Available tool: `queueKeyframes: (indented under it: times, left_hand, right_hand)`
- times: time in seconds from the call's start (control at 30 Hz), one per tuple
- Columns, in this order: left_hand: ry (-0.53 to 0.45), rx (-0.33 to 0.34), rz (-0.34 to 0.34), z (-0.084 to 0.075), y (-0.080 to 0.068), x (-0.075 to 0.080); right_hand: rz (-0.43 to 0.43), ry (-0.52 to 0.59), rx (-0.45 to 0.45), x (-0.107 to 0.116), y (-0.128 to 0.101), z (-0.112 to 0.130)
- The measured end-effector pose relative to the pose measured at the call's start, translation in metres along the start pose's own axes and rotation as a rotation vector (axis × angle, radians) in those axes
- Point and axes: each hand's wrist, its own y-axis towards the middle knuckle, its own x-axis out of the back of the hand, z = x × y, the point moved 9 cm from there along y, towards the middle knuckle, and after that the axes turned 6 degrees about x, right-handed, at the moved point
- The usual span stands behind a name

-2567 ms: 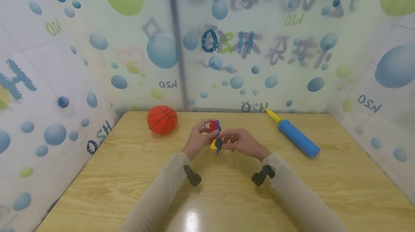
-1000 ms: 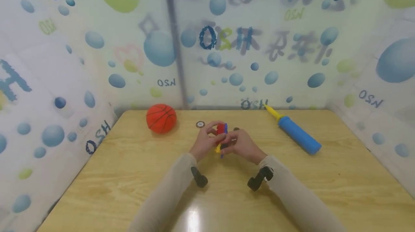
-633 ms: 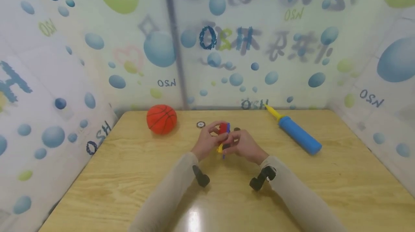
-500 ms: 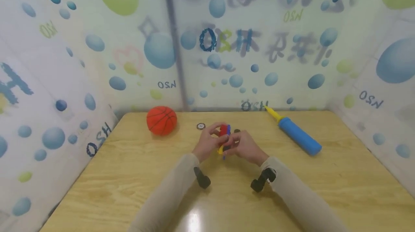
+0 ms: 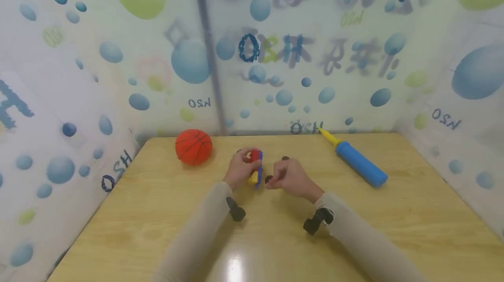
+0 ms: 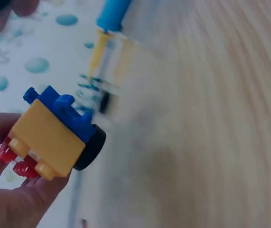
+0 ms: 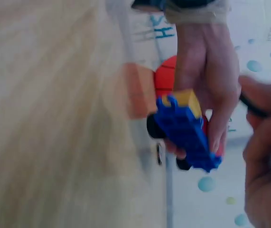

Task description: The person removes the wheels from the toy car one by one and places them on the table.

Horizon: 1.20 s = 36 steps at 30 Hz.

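My left hand grips a small toy car made of blocks, raised above the table. It has a blue base, a yellow block, red studded pieces and black wheels. In the left wrist view the yellow block faces the camera, with one black wheel at its side. The blue underside shows in the right wrist view. Just right of the car, my right hand pinches a loose black wheel, apart from the base.
Another dark wheel lies on the wooden table behind my right hand. One more round piece is mostly hidden by my left hand. A red basketball sits back left, a blue hand pump back right. Patterned walls enclose the table.
The right hand has come away from the car with a wheel between its fingers. My left hand has moved left with the car, and now partly covers the round piece behind it.
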Motion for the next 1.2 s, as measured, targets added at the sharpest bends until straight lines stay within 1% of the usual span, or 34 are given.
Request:
queueKeyframes:
  times: [0.07,0.17,0.27,0.33,0.5,0.67,0.77,0.9,1.03,1.2]
  left_hand:
    - [0.002,-0.022,0.017,-0.002,-0.001,0.006]
    - [-0.058,-0.065,0.084,-0.008,-0.004,0.008]
    - [-0.13,-0.052,0.12,-0.005,-0.003,0.012]
    - [-0.157,-0.043,0.124,-0.001,-0.002,0.016]
    - [-0.146,-0.028,0.118,0.008,0.002,0.027]
    - [-0.155,0.007,0.145,0.016,0.0,0.027]
    - [-0.153,0.013,0.151,0.016,0.0,0.027]
    - [-0.162,0.009,0.158,0.011,-0.001,0.026]
    - [-0.196,0.006,0.164,0.007,-0.005,0.027]
    - [-0.194,0.011,0.174,0.008,-0.007,0.027]
  right_hand:
    - [0.015,0.046,-0.025,0.002,0.0,-0.001]
    - [0.003,0.107,-0.071,0.009,0.001,-0.008]
    - [-0.009,0.095,-0.083,0.019,0.001,-0.016]
    - [-0.019,0.09,-0.107,0.027,0.0,-0.022]
    - [-0.071,0.061,-0.164,0.05,-0.004,-0.036]
    - [-0.078,0.003,-0.201,0.065,-0.003,-0.048]
    - [-0.072,-0.016,-0.22,0.069,-0.001,-0.054]
    - [-0.064,-0.042,-0.238,0.071,0.001,-0.06]
    - [-0.079,-0.066,-0.236,0.072,0.004,-0.066]
    - [-0.107,-0.089,-0.247,0.072,0.007,-0.074]
